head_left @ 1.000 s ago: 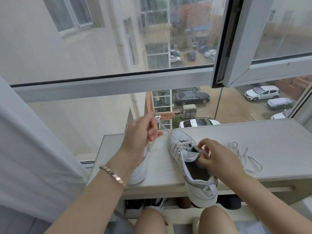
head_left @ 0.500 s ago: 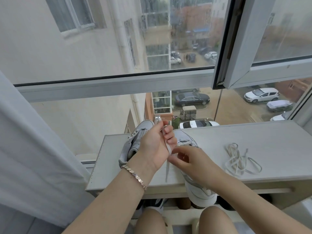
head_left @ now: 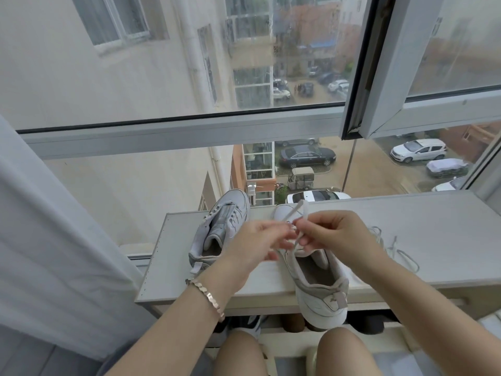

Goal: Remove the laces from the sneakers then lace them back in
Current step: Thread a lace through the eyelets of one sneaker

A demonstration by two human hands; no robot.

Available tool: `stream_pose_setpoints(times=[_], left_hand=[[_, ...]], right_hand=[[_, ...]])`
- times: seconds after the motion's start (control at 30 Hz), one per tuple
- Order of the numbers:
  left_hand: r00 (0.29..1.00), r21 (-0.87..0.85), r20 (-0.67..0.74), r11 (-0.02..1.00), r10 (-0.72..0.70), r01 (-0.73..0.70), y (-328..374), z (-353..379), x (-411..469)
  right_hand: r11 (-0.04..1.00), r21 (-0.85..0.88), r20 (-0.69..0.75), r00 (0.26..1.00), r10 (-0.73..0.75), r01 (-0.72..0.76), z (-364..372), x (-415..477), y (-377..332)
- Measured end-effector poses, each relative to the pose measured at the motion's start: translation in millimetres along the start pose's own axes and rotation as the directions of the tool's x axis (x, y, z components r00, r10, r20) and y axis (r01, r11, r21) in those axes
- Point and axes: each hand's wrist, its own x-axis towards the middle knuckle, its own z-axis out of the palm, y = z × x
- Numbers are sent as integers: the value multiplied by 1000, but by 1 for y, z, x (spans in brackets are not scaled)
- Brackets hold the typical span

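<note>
2 low sneakers of smooth, leather-like stuff stand on the pale, wood-grained desk point(head_left: 433, 240) by the window, toes to the glass. The left sneaker point(head_left: 219, 232) is greyish, with a padded collar, and its rows of eyelets stand bare. The right sneaker point(head_left: 317, 283) is white with grey trim, and its rounded heel hangs over the desk's near edge. Both hands meet above the right sneaker's tongue. The right hand point(head_left: 336, 234) pinches a flat white lace point(head_left: 296, 213) between thumb and forefinger. The lace loops up past the fingers and runs down to the shoe's opening. The left hand point(head_left: 254, 245) pinches the same lace with thumb and forefinger; its other fingers are spread and blurred. A bracelet point(head_left: 207, 294) of small rose-gold links sits on the left wrist. A loose lace point(head_left: 398, 251), also flat and white, lies in slack loops on the desk just right of the right hand. A white ribbed curtain point(head_left: 54, 240) hangs at the left. More shoes point(head_left: 244, 325) sit in the open shelf beneath the desk.
</note>
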Motion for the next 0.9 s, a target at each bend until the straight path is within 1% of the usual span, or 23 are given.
stream_pose_setpoints(times=[0.07, 0.1, 0.13, 0.2, 0.27, 0.3, 0.37, 0.4, 0.43, 0.47, 0.53, 0.6, 0.63, 0.77, 0.9], left_hand=[[995, 108, 89, 992, 48, -57, -3, 3, -6], [991, 144, 100, 985, 85, -99, -4, 5, -7], [989, 158, 88, 979, 118, -131, -5, 6, -7], [989, 143, 28, 979, 143, -146, -8, 7, -6], [990, 68, -62, 990, 127, -123, -11, 5, -2], [987, -5, -120, 995, 102, -104, -13, 3, 0], [974, -184, -226, 980, 35, -78, -17, -2, 5], [966, -267, -257, 961, 5, -76, -19, -3, 6], [960, -332, -279, 940, -18, -79, -20, -4, 8], [954, -377, -296, 923, -37, -81, -22, -5, 9], [946, -424, -317, 903, -72, -73, -26, -3, 11], [943, -424, -321, 904, -89, -59, -31, -1, 13], [944, -418, -318, 907, -92, -52, -33, 1, 14], [954, -376, -285, 926, -98, -17, -40, 6, 17], [966, -350, -236, 937, -102, 14, -45, 7, 18]], right_hand=[[999, 9, 8, 999, -33, 33, 0, 3, -4], [999, -8, 10, 999, -46, 46, 1, 3, -6], [997, -44, 9, 998, -62, 62, 2, 4, -7], [983, -157, -7, 995, -102, 100, 3, 6, -5], [940, -315, -37, 988, -150, 131, 0, 7, 0], [890, -435, -37, 985, -167, 135, -3, 7, 3], [720, -684, 16, 990, -143, 115, -7, 5, 14], [643, -760, 41, 994, -97, 94, -8, 3, 19], [606, -792, 49, 998, -46, 67, -7, 1, 23], [605, -795, 50, 999, -10, 46, -5, -1, 26], [597, -801, 61, 998, -2, 50, -3, -4, 33], [559, -826, 55, 998, -33, 64, -3, -4, 38], [562, -824, 42, 997, -62, 69, -5, -5, 40], [676, -729, 5, 987, -161, 114, -12, -13, 53], [710, -683, 9, 975, -223, 169, -14, -21, 60]])
